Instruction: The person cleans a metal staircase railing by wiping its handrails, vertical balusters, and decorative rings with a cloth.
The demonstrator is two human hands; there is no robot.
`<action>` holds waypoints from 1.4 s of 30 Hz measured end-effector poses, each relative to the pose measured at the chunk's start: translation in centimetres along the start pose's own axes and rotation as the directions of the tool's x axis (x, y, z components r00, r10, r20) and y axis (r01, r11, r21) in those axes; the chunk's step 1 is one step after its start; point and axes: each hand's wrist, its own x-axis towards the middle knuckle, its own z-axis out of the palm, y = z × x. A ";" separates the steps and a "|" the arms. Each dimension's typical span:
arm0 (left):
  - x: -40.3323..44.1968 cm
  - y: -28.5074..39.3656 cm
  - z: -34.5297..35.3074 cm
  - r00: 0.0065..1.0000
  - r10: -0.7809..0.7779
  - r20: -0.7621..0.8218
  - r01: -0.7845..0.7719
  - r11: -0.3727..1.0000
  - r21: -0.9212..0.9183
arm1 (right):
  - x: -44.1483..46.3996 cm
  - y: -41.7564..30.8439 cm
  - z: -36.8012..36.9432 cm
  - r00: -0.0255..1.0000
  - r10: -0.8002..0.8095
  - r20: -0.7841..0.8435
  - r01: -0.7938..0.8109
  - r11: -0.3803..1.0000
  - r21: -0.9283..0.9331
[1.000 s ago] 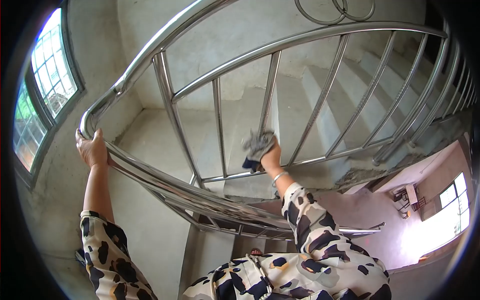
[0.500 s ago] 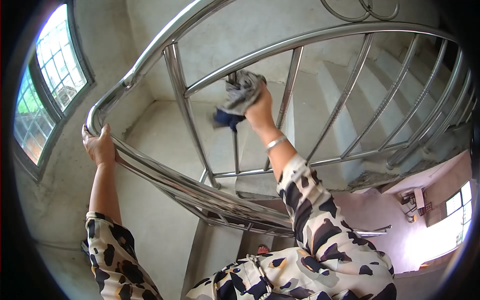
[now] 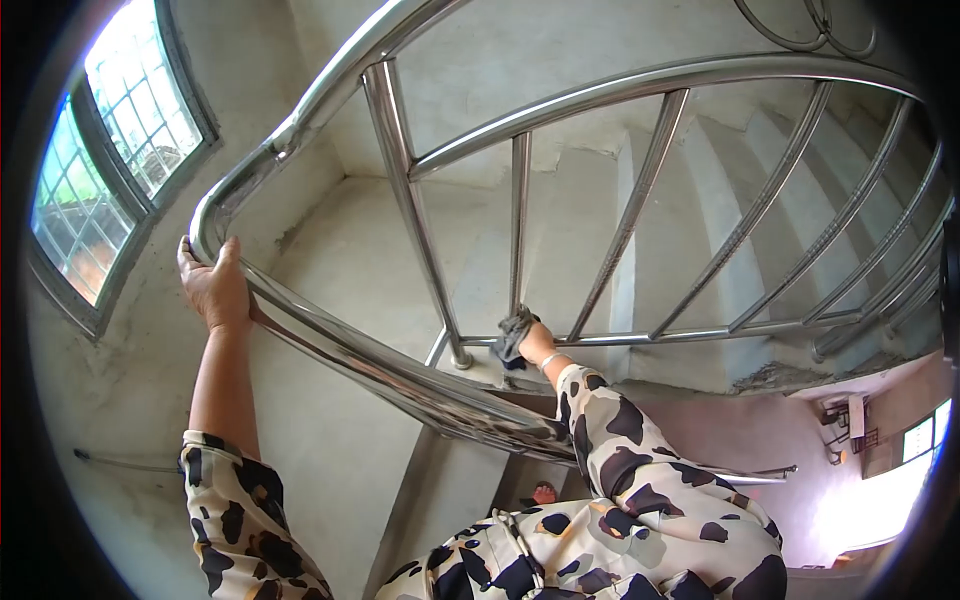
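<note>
My left hand (image 3: 222, 287) is wrapped round the bend of the thick steel handrail (image 3: 330, 330) at the left. Near the middle, my right hand (image 3: 534, 342) grips a grey and dark blue cloth (image 3: 514, 336) at the foot of a thin upright bar (image 3: 520, 220), where it meets the lower rail (image 3: 640, 339). The cloth covers the bottom of that bar, and my right fingers are partly hidden by it. A thicker post (image 3: 412, 200) stands just to the left, under the curved upper rail.
Concrete steps (image 3: 670, 230) rise behind the railing to the right. A barred window (image 3: 150, 110) is at the upper left. Below right, a lower room shows a table (image 3: 856, 415) and a bright window. Under me, a foot (image 3: 544, 493) shows on the stairs.
My right hand and the cloth rose to the upper part of the thin bar, then came down to its foot. The view has shifted, while my left hand stays on the handrail bend.
</note>
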 end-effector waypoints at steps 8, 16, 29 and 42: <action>0.4 -0.5 0.2 1.000 -0.001 -0.003 0.002 0.999 0.050 | -0.6 -11.7 -11.2 0.935 0.027 -0.353 0.101 0.935 0.340; 0.1 0.2 0.1 1.000 0.010 -0.024 -0.005 0.981 0.193 | 1.8 -23.3 -23.9 0.635 -0.400 -0.661 0.628 0.766 0.139; 0.4 -0.2 0.3 1.000 0.004 -0.024 0.001 0.977 0.212 | -9.0 -7.9 -21.7 0.964 0.114 -0.240 -0.038 0.953 0.300; 1.1 -1.0 0.5 0.999 -0.019 -0.029 0.026 0.973 0.231 | -5.6 -20.0 -49.6 0.036 -0.163 -0.986 0.273 0.951 -0.147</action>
